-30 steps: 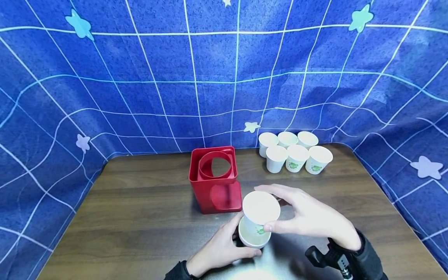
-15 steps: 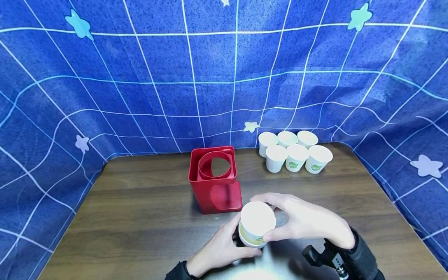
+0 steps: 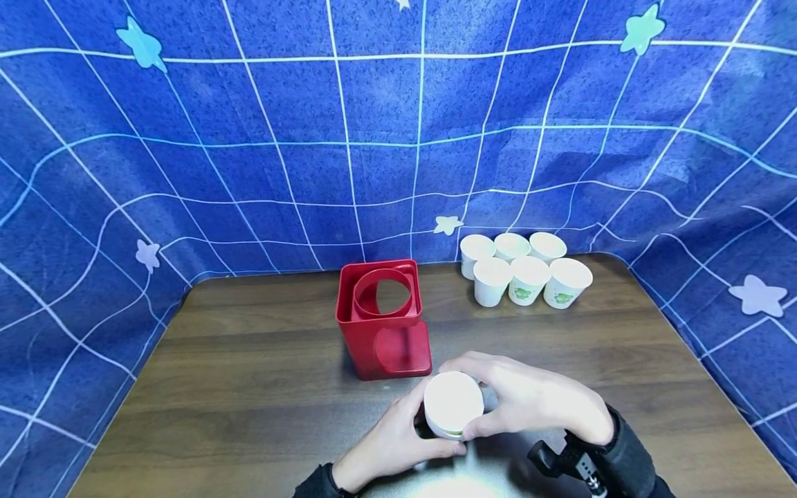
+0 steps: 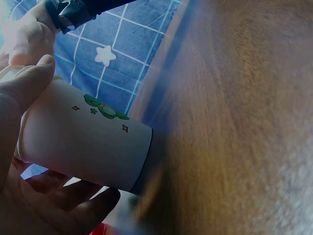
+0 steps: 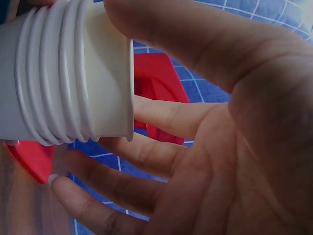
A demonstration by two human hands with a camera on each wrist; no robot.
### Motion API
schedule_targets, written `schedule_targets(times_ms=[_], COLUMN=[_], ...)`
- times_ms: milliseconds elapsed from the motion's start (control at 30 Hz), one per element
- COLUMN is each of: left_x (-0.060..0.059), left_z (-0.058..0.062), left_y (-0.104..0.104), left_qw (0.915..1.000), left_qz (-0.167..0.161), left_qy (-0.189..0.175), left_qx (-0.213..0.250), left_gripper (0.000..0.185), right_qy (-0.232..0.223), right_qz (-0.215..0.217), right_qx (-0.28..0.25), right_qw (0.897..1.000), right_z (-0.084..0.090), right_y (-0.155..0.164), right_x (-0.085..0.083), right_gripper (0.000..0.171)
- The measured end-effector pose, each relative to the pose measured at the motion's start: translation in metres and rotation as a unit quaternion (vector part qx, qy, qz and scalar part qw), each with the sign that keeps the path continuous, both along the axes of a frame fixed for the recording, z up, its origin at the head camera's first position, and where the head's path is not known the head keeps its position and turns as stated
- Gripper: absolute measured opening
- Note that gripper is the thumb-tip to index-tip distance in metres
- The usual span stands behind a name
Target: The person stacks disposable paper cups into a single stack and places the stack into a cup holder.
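A stack of nested white paper cups [image 5: 54, 78] stands near the front of the table, its several rims close together in the right wrist view. My left hand [image 3: 398, 436] grips the stack from the left, thumb on one side and fingers on the other. The outer cup [image 4: 93, 137] shows a small green print in the left wrist view. My right hand [image 3: 523, 394] pinches the top cup [image 3: 453, 404] near its rim, between thumb and fingers. That cup sits mostly inside the stack, with a short band of its wall showing below the rim.
Just behind the hands stands a red plastic stand [image 3: 380, 342] with a round ring in its top. Several single white paper cups [image 3: 529, 280] stand in two rows at the back right. A blue grid-patterned cloth [image 3: 386, 173] hangs behind the wooden table [image 3: 236, 387].
My right hand has moved down and slightly left, lowering the top cup into the stack. My left hand has kept its place around the stack.
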State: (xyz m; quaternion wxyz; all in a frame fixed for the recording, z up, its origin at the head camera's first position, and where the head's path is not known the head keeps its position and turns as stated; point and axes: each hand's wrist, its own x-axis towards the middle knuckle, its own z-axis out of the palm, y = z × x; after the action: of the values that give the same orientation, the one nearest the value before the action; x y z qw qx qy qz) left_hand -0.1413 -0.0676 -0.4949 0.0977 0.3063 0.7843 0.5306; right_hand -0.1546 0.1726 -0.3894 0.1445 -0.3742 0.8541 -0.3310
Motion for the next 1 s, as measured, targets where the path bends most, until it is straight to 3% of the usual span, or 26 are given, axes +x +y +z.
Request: schedule_targets(times_ms=[300,1000], left_x=[0.0020,0.0039], left_z=[-0.0004,0.0004], left_y=[0.0011,0.0021], left_qw=[0.9996,0.9996], left_qz=[-0.006,-0.013], left_qy=[-0.025,-0.018], left_qx=[0.009,0.019], left_gripper=[0.085,0.085], right_qy=[0.027,-0.006], right_qz=[0.019,0.023], right_qx=[-0.003,0.007], right_qw=[0.999,1.000], right_z=[-0.0019,-0.0046], right_y=[0.0019,0.0042], right_x=[0.0013,0.0012], right_gripper=[0.058,0.062])
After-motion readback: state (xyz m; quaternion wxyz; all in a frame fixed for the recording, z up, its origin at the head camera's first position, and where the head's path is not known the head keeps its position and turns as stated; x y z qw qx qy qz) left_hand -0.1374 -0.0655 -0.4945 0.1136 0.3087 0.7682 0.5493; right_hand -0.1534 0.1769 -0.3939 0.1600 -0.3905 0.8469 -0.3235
